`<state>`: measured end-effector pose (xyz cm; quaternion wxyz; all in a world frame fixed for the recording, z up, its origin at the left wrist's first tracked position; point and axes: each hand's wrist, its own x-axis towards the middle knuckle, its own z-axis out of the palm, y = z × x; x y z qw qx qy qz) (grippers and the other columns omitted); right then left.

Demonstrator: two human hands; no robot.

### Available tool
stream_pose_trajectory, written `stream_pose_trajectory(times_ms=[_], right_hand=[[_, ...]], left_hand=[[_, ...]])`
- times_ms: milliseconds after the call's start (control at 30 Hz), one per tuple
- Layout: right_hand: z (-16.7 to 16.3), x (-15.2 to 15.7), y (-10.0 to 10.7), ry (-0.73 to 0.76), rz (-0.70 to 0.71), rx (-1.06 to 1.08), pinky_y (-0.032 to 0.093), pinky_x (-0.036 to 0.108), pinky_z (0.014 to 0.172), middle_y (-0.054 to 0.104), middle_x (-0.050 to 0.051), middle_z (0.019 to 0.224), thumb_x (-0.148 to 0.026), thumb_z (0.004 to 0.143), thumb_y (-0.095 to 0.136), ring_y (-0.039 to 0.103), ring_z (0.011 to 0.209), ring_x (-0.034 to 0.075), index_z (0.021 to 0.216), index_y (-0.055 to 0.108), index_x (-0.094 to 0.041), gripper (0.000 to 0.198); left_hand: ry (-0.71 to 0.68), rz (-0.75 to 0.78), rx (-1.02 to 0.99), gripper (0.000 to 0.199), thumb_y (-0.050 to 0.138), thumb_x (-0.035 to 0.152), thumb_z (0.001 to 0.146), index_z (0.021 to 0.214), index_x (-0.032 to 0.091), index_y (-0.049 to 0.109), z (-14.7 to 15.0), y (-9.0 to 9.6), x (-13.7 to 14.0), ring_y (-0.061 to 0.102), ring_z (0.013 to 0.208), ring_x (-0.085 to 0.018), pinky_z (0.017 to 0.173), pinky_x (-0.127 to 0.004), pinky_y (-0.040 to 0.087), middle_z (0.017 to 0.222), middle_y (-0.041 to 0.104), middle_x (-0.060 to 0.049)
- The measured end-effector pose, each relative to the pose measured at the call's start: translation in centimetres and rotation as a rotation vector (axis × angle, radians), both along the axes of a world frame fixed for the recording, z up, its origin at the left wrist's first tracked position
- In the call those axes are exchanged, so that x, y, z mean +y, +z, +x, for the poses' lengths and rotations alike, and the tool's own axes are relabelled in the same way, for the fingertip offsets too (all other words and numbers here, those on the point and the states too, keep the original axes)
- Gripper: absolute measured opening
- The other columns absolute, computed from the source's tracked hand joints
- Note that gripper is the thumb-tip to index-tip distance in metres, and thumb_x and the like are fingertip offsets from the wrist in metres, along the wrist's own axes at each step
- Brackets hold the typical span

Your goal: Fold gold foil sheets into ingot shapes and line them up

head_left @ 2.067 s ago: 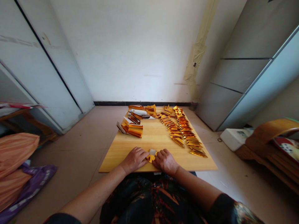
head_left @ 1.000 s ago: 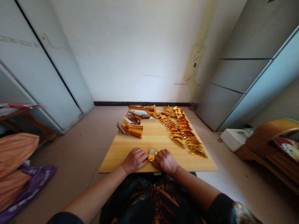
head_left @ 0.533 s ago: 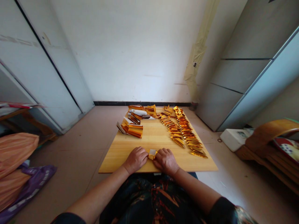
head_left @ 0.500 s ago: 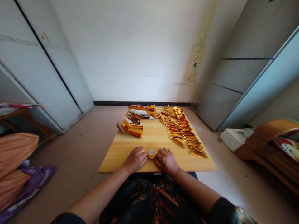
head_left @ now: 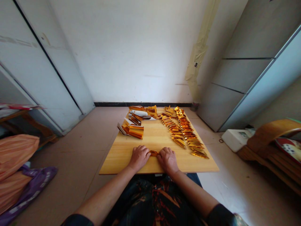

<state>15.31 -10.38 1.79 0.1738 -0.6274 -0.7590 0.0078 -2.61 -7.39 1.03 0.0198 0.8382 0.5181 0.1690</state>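
A small strip of folded gold foil paper [head_left: 154, 153] lies between my two hands near the front of the wooden table [head_left: 117, 161]. My left hand [head_left: 139, 157] is closed on its left end, fingers curled. Around the right end, my right hand [head_left: 168, 159] is closed in the same way. Only the middle of the paper shows; its ends are hidden under my fingers. Beyond my left hand sits a stack of loose gold foil sheets [head_left: 135, 131]. Past my right hand, folded gold foil pieces [head_left: 178, 143] lie in two overlapping rows.
More gold sheets and a white roll [head_left: 138, 113] lie at the table's far left. A white wall [head_left: 141, 62] stands behind the table. Orange and purple bags [head_left: 18, 157] are on the floor at left. At right are a white box [head_left: 235, 139] and a wooden seat [head_left: 275, 135].
The paper between my hands showed a pale grey face before; now it is folded to a narrow gold strip. My left hand has shifted slightly up and right.
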Motion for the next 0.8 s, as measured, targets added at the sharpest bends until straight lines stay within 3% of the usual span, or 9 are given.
stream_pose_trajectory(times_ms=[600, 800], right_hand=[[-0.6, 0.1, -0.6, -0.131, 0.018, -0.03, 0.033, 0.031, 0.075, 0.062, 0.006, 0.099, -0.026, 0.093, 0.047, 0.051, 0.093, 0.02, 0.085, 0.061, -0.021, 0.017], [-1.1, 0.0, -1.1, -0.136, 0.037, -0.111, 0.034, 0.033, 0.077, 0.06, 0.009, 0.104, -0.022, 0.092, 0.046, 0.049, 0.095, 0.022, 0.091, 0.061, -0.019, 0.015]], left_hand=[[0.081, -0.087, -0.032, 0.018, 0.053, 0.03, 0.086, 0.076, 0.02, 0.064, 0.5, 0.3, 0.4, 0.058, 0.091, -0.02, 0.079, -0.036, 0.031, 0.087, 0.068, -0.003], [0.077, -0.066, -0.134, 0.015, 0.054, 0.024, 0.084, 0.096, 0.026, 0.063, 0.5, 0.0, 0.1, 0.059, 0.097, -0.02, 0.087, -0.039, 0.029, 0.097, 0.07, -0.002]])
